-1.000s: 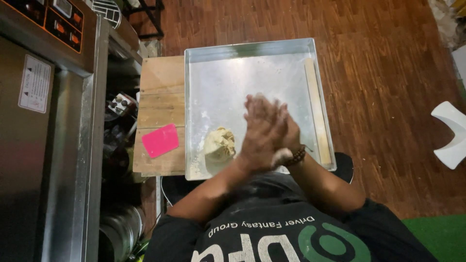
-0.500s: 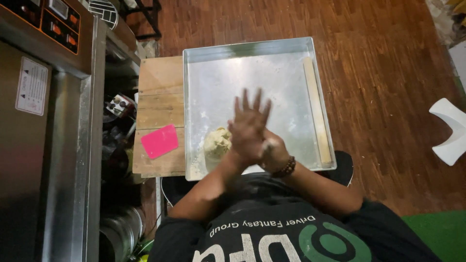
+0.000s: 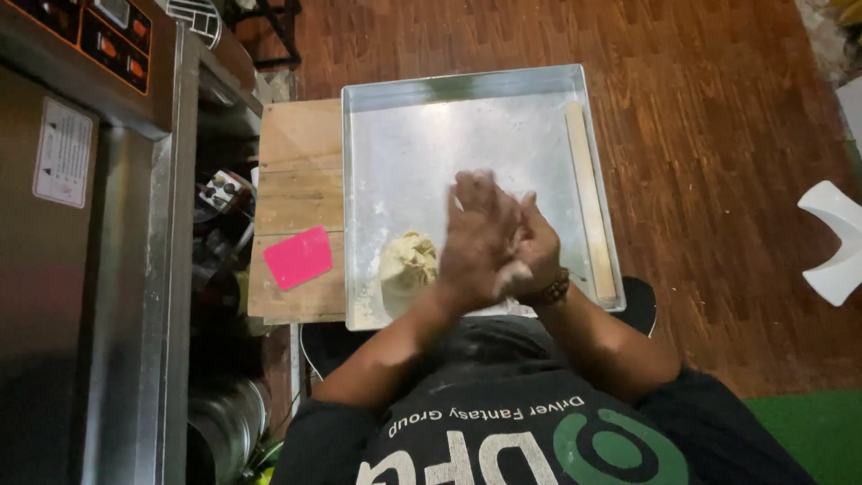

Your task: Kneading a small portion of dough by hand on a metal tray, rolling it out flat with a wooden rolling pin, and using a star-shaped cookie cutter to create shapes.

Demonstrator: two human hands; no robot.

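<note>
1. While my left hand and right hand press flat together, palm to palm with fingers extended, I cannot tell whether a small piece sits between them; the dough lump lies apart on the metal tray, lower centre of the frame.
2. Anything rolled between my palms could slip out and land past the tray's near rim; I judge that the main risk.
3. Open tray surface fills the upper centre; the wooden stick lines the right wall; the pink scraper rests on the wooden board at left.

Black short-sleeved shirt with white lettering and a green ring — beaded brown bracelet on one wrist.
</note>
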